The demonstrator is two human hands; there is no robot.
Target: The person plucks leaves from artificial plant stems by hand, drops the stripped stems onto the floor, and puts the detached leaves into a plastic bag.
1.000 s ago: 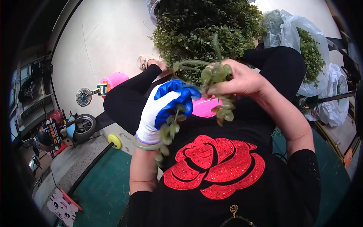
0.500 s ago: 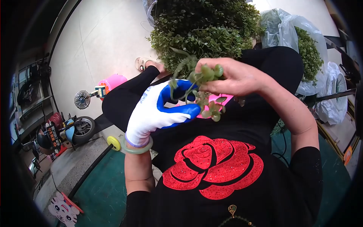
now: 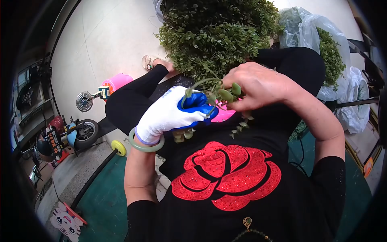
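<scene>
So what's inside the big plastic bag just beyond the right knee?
Small-leaved greenery shows uncovered in the plastic bag. The cloudy, folded plastic hides the rest, so what lies deeper can't be told.

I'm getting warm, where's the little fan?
In the head view, the little fan is at left, beside the pink item, past the left knee.

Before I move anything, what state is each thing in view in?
Left hand: gloved, grip closed on the sprig.
Right hand: bare, pinching the sprig.
Leafy sprig: held between both hands, stem curved.
Greenery pile: heaped.
Plastic bag: open, greenery showing.
Bangle: around left wrist.
Sandal: worn.
Small fan: running or off, can't tell.
</scene>
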